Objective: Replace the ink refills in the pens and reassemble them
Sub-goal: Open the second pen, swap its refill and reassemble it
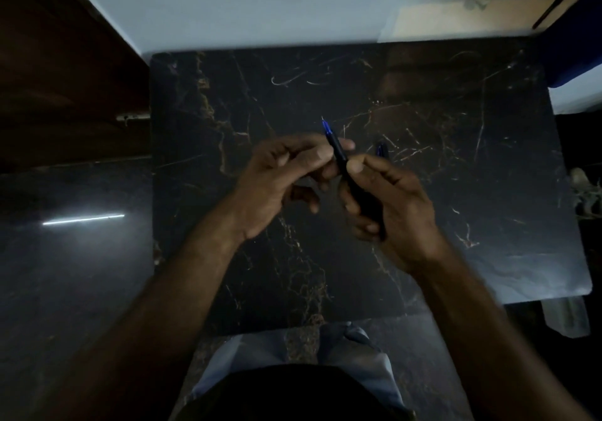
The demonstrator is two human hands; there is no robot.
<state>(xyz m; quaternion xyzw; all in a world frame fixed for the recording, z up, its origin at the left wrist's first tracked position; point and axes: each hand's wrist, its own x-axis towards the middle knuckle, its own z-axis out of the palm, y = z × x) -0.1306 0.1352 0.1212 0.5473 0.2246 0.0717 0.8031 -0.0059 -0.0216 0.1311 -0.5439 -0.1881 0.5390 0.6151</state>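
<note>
A dark pen [338, 153] with a blue tip and a thin metal point angles up and away over the black marble table [228, 101]. My right hand [394, 205] wraps the pen's lower barrel, thumb pressed on it. My left hand [280, 179] pinches the upper barrel just below the blue tip with thumb and fingers. A second dark pen part with a bluish end [381, 151] lies on the table just beyond my right hand, mostly hidden by it.
A dark wooden cabinet [65, 71] stands to the left of the table. A pale wall [244, 3] runs behind it. The dark glossy floor [75, 257] reflects a light strip at left. My knees [293, 362] sit under the near edge.
</note>
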